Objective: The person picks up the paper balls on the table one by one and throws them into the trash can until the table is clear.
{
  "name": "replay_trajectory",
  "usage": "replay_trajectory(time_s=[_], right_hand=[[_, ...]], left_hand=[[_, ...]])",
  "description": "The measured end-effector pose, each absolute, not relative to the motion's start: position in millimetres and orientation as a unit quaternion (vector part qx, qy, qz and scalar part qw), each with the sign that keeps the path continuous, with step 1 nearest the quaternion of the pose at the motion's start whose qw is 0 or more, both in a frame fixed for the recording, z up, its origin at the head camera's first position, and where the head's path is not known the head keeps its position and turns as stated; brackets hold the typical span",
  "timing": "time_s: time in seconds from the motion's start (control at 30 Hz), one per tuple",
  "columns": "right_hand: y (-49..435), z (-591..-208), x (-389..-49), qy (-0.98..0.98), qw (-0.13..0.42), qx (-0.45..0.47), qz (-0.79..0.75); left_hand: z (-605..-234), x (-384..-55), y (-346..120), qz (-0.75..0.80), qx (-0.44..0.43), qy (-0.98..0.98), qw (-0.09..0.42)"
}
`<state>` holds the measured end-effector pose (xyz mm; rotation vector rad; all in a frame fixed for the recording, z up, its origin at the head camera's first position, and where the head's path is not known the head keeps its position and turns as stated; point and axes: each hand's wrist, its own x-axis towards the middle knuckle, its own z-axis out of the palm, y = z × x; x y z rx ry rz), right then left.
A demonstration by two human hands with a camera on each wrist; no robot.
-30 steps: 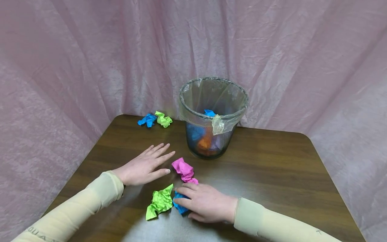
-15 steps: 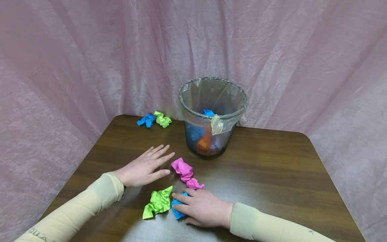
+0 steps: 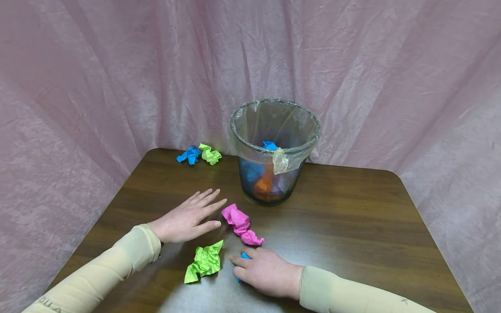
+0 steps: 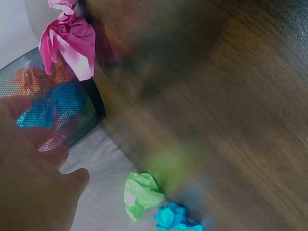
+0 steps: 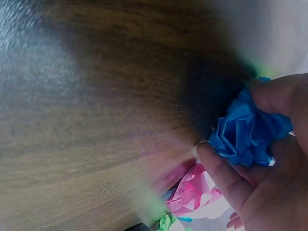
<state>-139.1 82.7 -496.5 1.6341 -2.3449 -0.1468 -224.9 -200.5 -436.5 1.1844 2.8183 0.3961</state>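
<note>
My right hand [image 3: 270, 273] grips a crumpled blue paper [image 5: 248, 127] low over the table, with thumb and fingers around it. In the head view the hand covers most of that paper. My left hand [image 3: 188, 218] is spread palm down with straight fingers and holds nothing. A crumpled pink paper [image 3: 236, 218] lies off its fingertips, with a smaller pink paper [image 3: 251, 238] against it, just beyond my right hand. Between my forearms lies a crumpled lime-green paper [image 3: 205, 261].
A mesh wastebasket [image 3: 274, 178] with a clear liner stands at the back middle, several coloured papers inside. At the far left edge of the table [image 3: 352, 226] lie a blue paper ball [image 3: 189, 155] and a green one [image 3: 210, 154]. Pink curtains [image 3: 195, 65] hang behind.
My right hand has slid slightly toward me, uncovering the smaller pink paper, and its fingers have closed around the blue paper. The green paper has shifted slightly left. My left hand stays nearly still.
</note>
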Motion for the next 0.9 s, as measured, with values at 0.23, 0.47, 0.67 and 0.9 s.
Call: replay_trajectory(time_s=[0.23,0.47,0.67,0.9], right_hand=[[86.6,-494.2,-138.9,-0.805,0.139,0.574,-0.059],[89.5,-492.2,-139.0,-0.797,0.142,0.583,-0.062],[90.1,-494.7,-140.2,-0.787,0.164,0.594,-0.041],[96.0,-488.4,-138.8,-0.788,0.144,0.598,-0.003]], left_hand=[[-437.4,-223.7,-197.0,0.13,0.392,0.91,0.029],[-437.6,-222.3,-192.6,0.133,0.405,0.904,0.02],[-435.6,-221.1,-188.1,0.135,0.405,0.904,0.028],[-433.1,-219.4,-180.5,0.136,0.417,0.898,0.031]])
